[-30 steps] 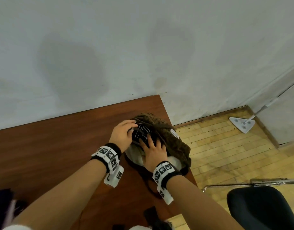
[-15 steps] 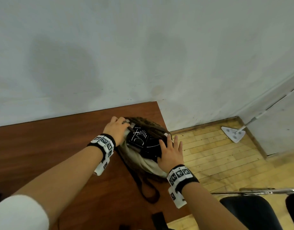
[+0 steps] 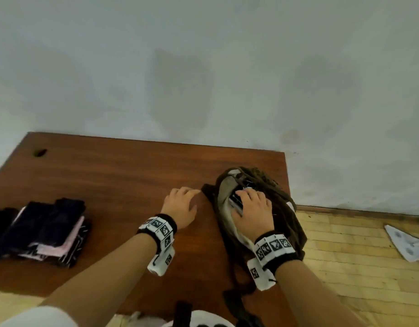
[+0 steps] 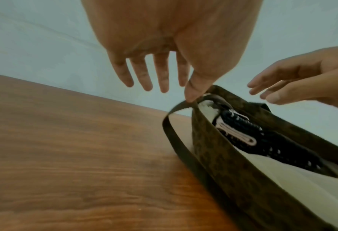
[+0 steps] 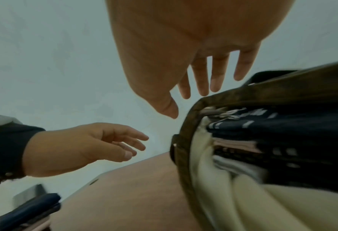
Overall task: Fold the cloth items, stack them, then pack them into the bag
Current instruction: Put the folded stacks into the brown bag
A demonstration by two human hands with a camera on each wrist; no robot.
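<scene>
The right hand (image 3: 252,210) is hovering with fingers spread over folded cloths (image 4: 249,134) already sitting inside the brown bag (image 3: 291,223) at the table's (image 3: 123,175) far right. The left hand (image 3: 181,205) is hanging relaxed and empty, having let go of the bag's rim. Another folded stack (image 3: 47,230) is waiting at left, still unpacked.

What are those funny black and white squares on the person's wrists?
Each wrist wears a black band wrapped with white tags printed with blocky black square patterns, like little codes. A small white box with one more tag hangs below the left band, and another below the right band. The forearms are bare; a white short sleeve shows on the left arm. No gloves or rings show.
</scene>
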